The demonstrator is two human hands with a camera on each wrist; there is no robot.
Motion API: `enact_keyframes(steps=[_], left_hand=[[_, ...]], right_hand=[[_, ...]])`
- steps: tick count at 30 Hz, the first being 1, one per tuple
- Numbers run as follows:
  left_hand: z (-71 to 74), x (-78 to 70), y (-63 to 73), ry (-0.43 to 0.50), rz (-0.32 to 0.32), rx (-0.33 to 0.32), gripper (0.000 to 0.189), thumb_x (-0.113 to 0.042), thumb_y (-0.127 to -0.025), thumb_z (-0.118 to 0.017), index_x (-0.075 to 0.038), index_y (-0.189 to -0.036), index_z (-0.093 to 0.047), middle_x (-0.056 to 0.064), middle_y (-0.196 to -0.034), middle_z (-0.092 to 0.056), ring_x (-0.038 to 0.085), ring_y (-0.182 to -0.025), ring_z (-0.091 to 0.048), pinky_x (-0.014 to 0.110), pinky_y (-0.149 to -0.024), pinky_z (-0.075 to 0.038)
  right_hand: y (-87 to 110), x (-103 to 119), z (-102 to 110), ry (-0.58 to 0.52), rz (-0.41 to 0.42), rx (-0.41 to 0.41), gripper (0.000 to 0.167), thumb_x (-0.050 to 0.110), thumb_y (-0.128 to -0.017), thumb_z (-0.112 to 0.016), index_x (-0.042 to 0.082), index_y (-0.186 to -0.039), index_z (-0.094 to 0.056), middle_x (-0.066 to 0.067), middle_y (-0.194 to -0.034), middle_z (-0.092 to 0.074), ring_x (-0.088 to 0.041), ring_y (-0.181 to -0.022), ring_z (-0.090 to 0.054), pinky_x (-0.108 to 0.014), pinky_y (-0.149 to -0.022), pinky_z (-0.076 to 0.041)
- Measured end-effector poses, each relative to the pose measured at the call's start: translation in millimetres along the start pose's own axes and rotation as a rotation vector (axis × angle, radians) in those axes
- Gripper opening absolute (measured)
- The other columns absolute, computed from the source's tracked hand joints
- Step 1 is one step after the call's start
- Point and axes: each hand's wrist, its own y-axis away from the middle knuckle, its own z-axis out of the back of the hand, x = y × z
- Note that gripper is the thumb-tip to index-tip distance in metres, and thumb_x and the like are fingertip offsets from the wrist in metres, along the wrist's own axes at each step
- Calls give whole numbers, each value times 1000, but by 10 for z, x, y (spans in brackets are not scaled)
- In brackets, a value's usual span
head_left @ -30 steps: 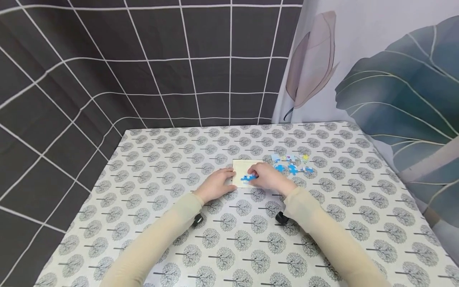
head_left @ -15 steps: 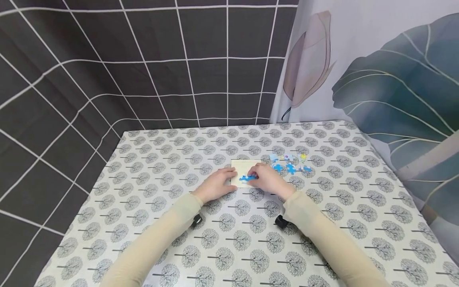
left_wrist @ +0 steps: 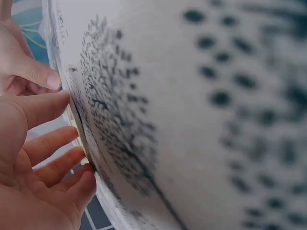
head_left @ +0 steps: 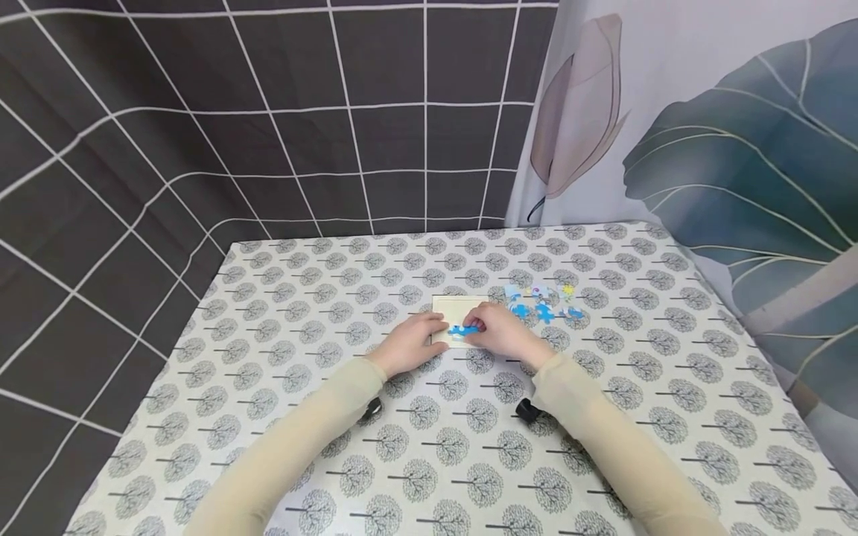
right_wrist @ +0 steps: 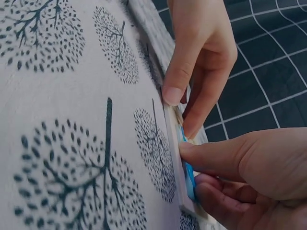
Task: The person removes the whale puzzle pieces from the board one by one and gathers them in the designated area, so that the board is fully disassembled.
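A shallow cream puzzle tray (head_left: 445,306) lies flat on the table between my hands. My left hand (head_left: 409,345) touches its left side; in the left wrist view the fingertips (left_wrist: 72,134) rest along the edge. The left thumb sits at the near corner. My right hand (head_left: 501,332) pinches a blue jigsaw piece (head_left: 471,329) low over the tray's near part, thumb on the near side and fingers curled. In the right wrist view the blue piece (right_wrist: 190,184) shows as a thin strip, partly hidden by the fingers. Whether it touches other pieces I cannot tell.
Several loose jigsaw pieces (head_left: 545,313) lie just right of the tray, blue ones nearer and pale ones behind, one with a yellow shape (head_left: 567,290). The tree-print tablecloth (head_left: 375,469) covers the table. A dark checked curtain (head_left: 389,141) hangs behind it.
My left hand has shifted slightly right, its fingertips reaching a little over the tray. More of the blue piece shows beside my right fingers. The right hand stays almost where it was.
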Motion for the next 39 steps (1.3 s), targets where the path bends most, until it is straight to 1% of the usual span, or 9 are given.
enact_keyframes(steps=[4,8,12,17,24,31,35,39], left_hand=[[-11,-34,-31,-19,5,3,47,-27,-98,-66,-4,-139,-59,16,-150,-49,33,-142,-40,50,-119,-31],[-39,-13,-30,-4,19,-3,48,-28,-97,-67,-4,-138,-60,15,-149,-50,32,-142,-40,50,-119,-32],[-63,36,-9,9,39,-12,53,-30,-96,-68,-1,-140,-57,16,-152,-46,33,-143,-38,49,-120,-30],[-62,60,0,24,61,-12,65,-33,-95,-70,4,-144,-50,19,-159,-35,35,-146,-33,47,-122,-26],[-42,59,-25,14,90,10,70,-37,-94,-71,4,-146,-47,18,-160,-33,33,-148,-32,45,-122,-26],[-11,49,-40,29,83,12,71,-37,-94,-71,4,-146,-46,17,-161,-31,33,-147,-32,45,-122,-27],[-7,47,-45,19,81,14,71,-37,-94,-71,4,-147,-46,17,-161,-31,33,-147,-33,44,-122,-27],[4,39,-45,23,78,16,71,-37,-94,-71,4,-147,-45,17,-161,-31,34,-147,-33,45,-122,-27]], right_hand=[[-4,-37,-4,-12,12,13,27,13,-87,-79,1,-111,-72,-5,-97,-65,-18,-89,-61,-36,-84,-56],[-51,-35,-21,-6,1,45,27,13,-87,-78,2,-111,-72,-4,-97,-65,-18,-89,-61,-36,-85,-56],[-107,-6,-25,-17,-32,76,29,14,-83,-80,2,-108,-71,-4,-97,-67,-19,-90,-61,-38,-86,-56],[-148,26,-5,21,-56,101,29,18,-81,-83,3,-104,-71,-5,-96,-67,-20,-90,-61,-39,-88,-55],[-135,77,52,33,-60,123,28,17,-82,-83,3,-102,-69,-6,-97,-66,-22,-92,-61,-40,-90,-55],[-140,107,111,58,-47,141,26,15,-82,-82,4,-100,-67,-5,-96,-64,-21,-91,-59,-40,-90,-53],[-147,100,122,57,-48,155,27,16,-82,-82,5,-101,-66,-5,-97,-64,-21,-92,-59,-39,-91,-53],[-141,60,98,33,-30,128,28,16,-81,-82,3,-102,-67,-5,-96,-65,-21,-91,-60,-38,-89,-54]])
